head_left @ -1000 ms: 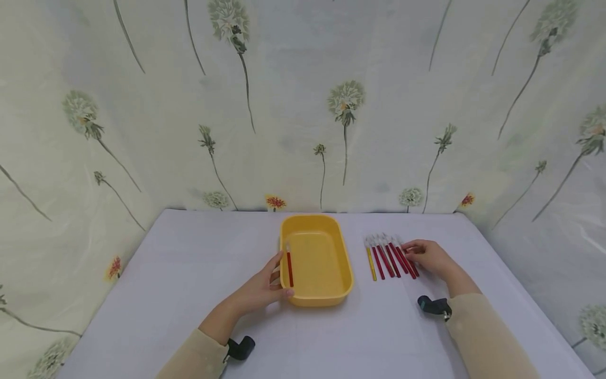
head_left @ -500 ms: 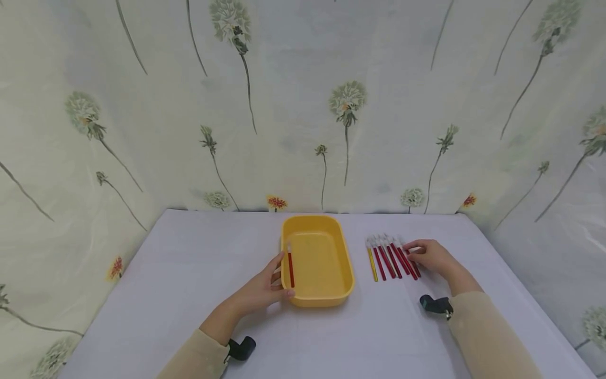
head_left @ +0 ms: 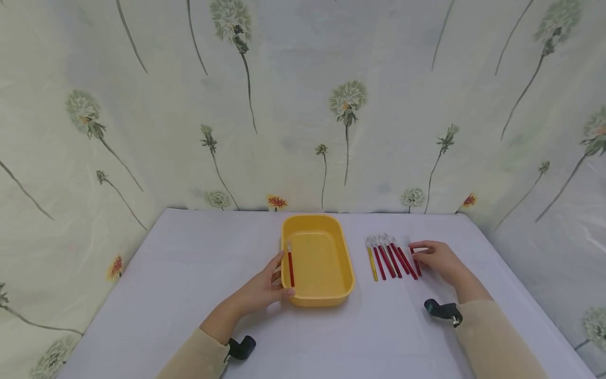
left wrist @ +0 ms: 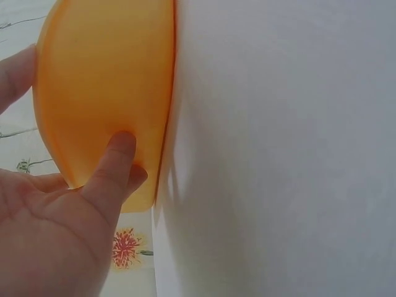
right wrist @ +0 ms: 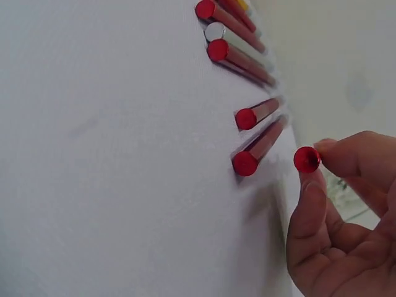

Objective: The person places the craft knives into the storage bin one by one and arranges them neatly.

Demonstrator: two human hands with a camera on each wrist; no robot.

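At the left side of a yellow plastic tray, my left hand grips the rim and wall between thumb and fingers. The left wrist view shows fingertips against the outer wall. Inside the tray, along its left wall, lies a red pen with a pale tip. To the right, my right hand pinches another slim red pen between thumb and fingers; its round red end faces the right wrist camera. It stands off the cloth, apart from the row of pens beside it.
The row holds several red pens, a silver-white one and a yellow one at its left end, pale tips pointing away. A white cloth covers the table. A flower-print curtain hangs behind it.
My right hand has shifted slightly right and drawn its red pen away from the row, leaving a gap. The left hand and tray stay in place.
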